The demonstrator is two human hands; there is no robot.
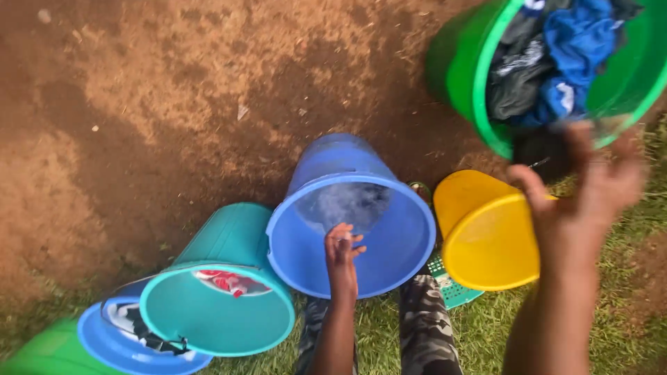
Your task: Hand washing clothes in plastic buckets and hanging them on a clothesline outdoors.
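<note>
Left hand (342, 251) loosely curled over round blue plastic bucket (351, 229), right hand (580, 201) blurred, fingers spread and released, below green tub (462, 66) of crumpled cloth.

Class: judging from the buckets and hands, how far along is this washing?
Done: clothes sit in the green bucket. In hand: the left hand is over the blue bucket of water; the right hand is raised and blurred. Left: clothes in the teal bucket.
</note>
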